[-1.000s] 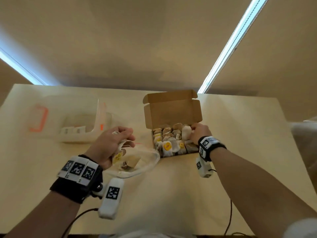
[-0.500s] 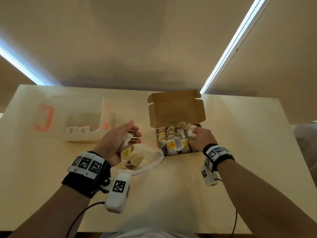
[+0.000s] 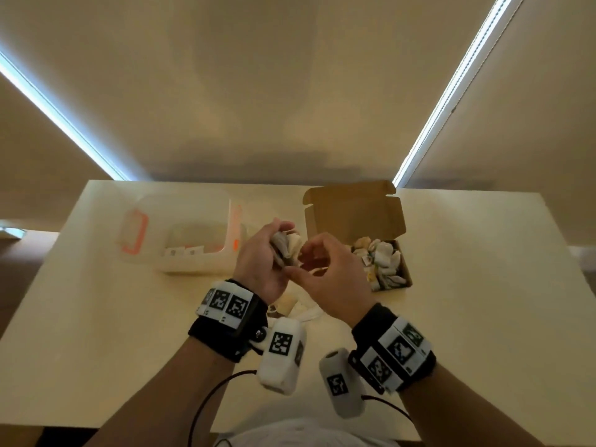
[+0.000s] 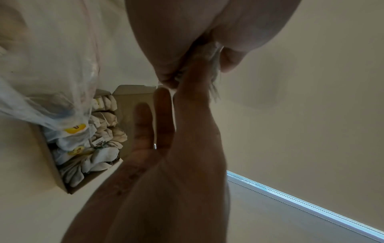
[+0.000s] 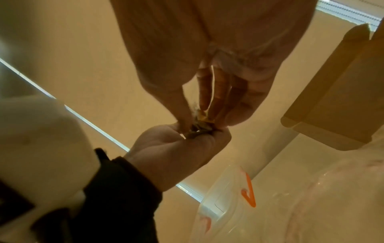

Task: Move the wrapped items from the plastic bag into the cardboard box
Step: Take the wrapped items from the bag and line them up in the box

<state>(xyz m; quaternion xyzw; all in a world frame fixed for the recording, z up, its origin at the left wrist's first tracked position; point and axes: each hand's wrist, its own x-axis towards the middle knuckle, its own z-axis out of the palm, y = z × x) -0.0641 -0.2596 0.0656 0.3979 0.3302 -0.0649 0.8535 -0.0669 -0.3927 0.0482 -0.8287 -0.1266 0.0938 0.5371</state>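
Observation:
My left hand [image 3: 280,245] is raised above the table and grips a small bunch of pale wrapped items [image 3: 288,247]. The right hand [image 3: 299,259] has come up against it. In the right wrist view its thumb and fingers [image 5: 204,105] pinch one wrapped item [image 5: 202,117] out of the left palm. The clear plastic bag [image 3: 304,312] lies crumpled on the table under both hands, with a wrapped item still inside. To the right stands the open cardboard box [image 3: 409,279], lid up, holding several wrapped items [image 3: 382,261].
A clear plastic container [image 3: 193,266] with orange clips sits at the back left of the pale table [image 3: 96,317]. Cables run from both wrist cameras toward my body. The box lid [image 3: 354,217] stands upright behind the box.
The right hand left the cardboard box and moved left to meet the left hand. The left hand rose off the bag with wrapped items in it.

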